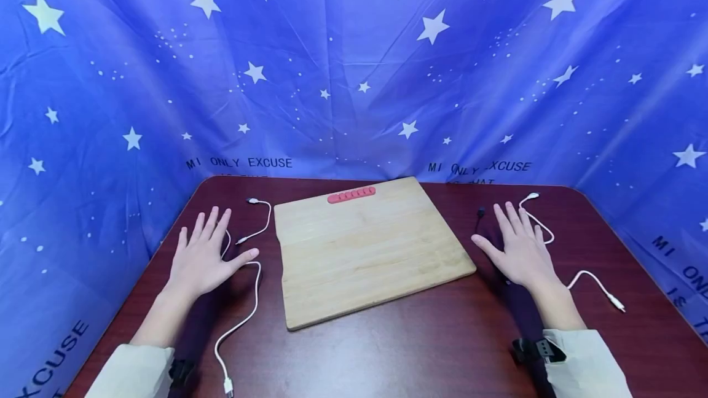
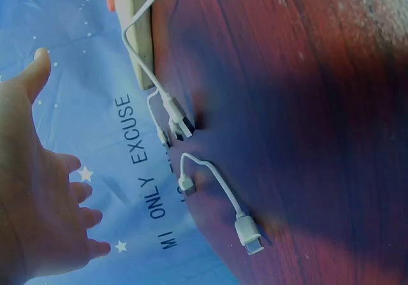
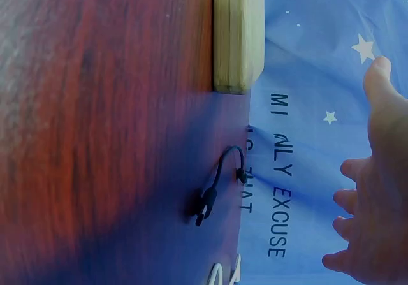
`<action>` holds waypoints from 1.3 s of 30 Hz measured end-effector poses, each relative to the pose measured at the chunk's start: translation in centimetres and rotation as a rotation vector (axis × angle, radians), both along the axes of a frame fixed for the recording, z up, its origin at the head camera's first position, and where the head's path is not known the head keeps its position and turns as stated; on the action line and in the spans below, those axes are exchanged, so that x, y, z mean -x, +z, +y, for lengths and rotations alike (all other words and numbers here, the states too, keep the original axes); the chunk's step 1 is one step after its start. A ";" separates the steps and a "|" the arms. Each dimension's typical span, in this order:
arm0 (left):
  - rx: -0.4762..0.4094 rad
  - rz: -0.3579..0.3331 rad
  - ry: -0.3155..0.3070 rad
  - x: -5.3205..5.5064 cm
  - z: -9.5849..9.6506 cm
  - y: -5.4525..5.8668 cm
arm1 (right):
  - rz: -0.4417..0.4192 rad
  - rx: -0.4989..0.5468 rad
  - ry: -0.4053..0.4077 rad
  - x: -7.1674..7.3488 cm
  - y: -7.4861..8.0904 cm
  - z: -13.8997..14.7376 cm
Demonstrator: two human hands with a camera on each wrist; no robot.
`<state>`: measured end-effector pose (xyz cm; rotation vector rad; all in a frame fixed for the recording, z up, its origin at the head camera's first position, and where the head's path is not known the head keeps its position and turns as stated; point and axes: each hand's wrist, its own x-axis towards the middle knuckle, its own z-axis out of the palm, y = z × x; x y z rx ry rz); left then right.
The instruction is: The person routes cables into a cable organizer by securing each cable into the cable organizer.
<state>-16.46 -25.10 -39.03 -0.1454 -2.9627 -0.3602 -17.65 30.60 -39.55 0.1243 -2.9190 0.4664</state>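
My left hand (image 1: 201,263) hovers palm down over the left of the table, fingers spread and holding nothing. Beneath and beside it lie white charging cables; one longer cable (image 1: 256,300) curves toward the front edge, and a shorter cable (image 1: 270,217) lies beyond the thumb. On the right, my right hand (image 1: 520,253) is also raised with fingers spread. It partly covers a short black cable (image 3: 220,170), whose plug shows in the right wrist view. A wooden board (image 1: 370,257) lies between the hands, with a red slotted strip (image 1: 351,195) near its far edge.
Past the right hand, a white cable (image 1: 542,226) bends near the fingertips, and a white plug end (image 1: 616,304) lies by the wrist. The dark red wooden table (image 1: 387,349) meets a blue star-printed curtain (image 1: 343,66) at the back and sides.
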 end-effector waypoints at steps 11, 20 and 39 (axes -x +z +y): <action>-0.020 -0.003 -0.018 0.0 0.5 -0.5 | 0.015 -0.023 0.020 -0.1 -0.4 0.2; -0.032 -0.030 -0.038 0.1 1.1 -1.0 | -0.010 -0.039 0.034 0.3 -1.0 -0.1; 0.006 -0.112 -0.134 1.8 3.3 -0.4 | -0.088 -0.077 0.148 1.6 0.3 -2.0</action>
